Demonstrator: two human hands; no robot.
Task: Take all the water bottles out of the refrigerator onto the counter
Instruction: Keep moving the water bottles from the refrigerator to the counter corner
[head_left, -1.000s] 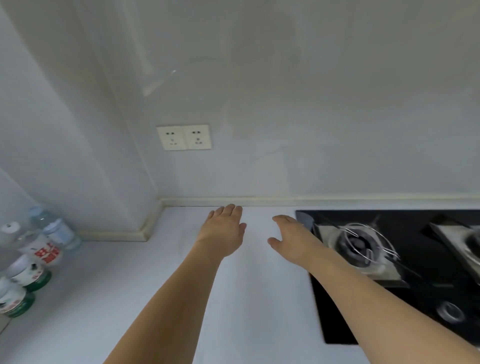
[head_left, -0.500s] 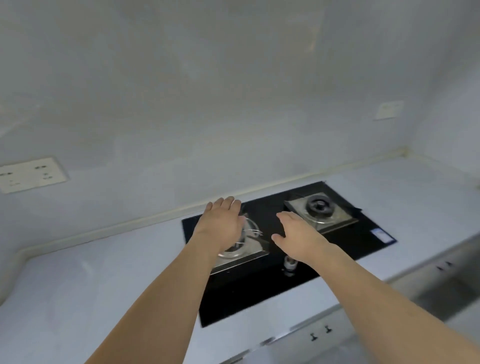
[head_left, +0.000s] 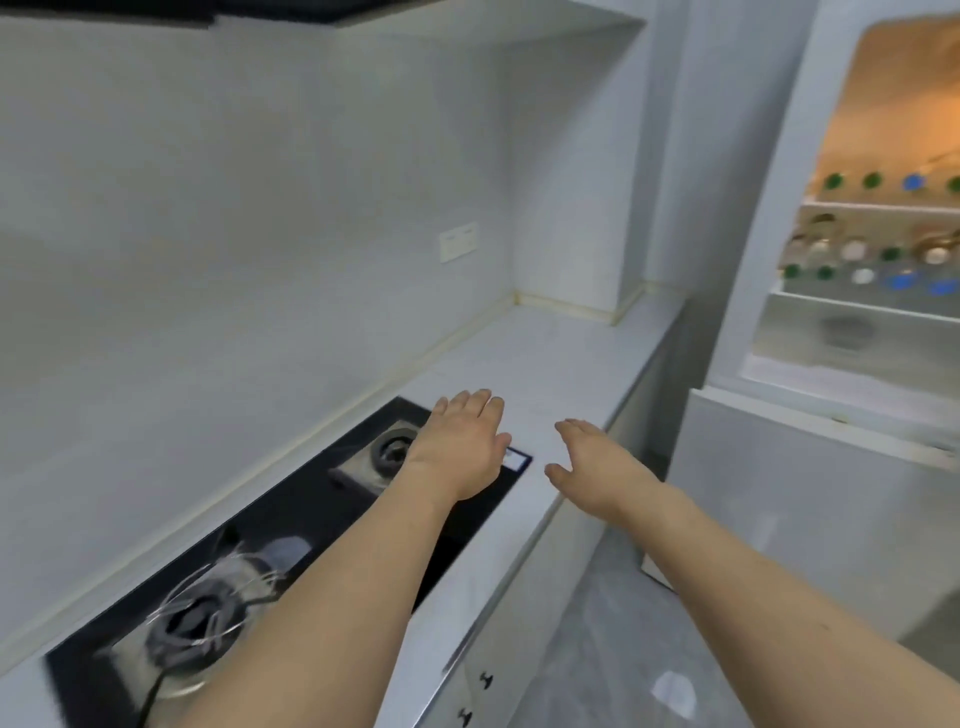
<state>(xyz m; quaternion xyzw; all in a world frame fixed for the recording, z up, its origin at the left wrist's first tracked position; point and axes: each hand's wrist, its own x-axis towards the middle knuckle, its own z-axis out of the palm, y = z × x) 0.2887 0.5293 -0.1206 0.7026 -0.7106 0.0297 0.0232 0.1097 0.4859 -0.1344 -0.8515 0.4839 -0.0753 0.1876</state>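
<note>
Many water bottles (head_left: 857, 254) stand upright in the refrigerator (head_left: 779, 208), beyond the nearer right hand (head_left: 605, 470); both grips open, empty, left hand (head_left: 462, 447) too.

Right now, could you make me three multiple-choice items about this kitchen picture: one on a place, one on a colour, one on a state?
1. Where is the fridge?
A. right of the counter
B. left of the hob
C. behind the person

2. What colour is the hob?
A. white
B. black
C. red

3. How are the hands?
A. both grip bottles
B. one holds a cap
C. both open, holding nothing

Answers:
1 A, the fridge stands past the right end of the counter.
2 B, its glass top is black.
3 C, the left hand and right hand show straight fingers and hold nothing.
</note>
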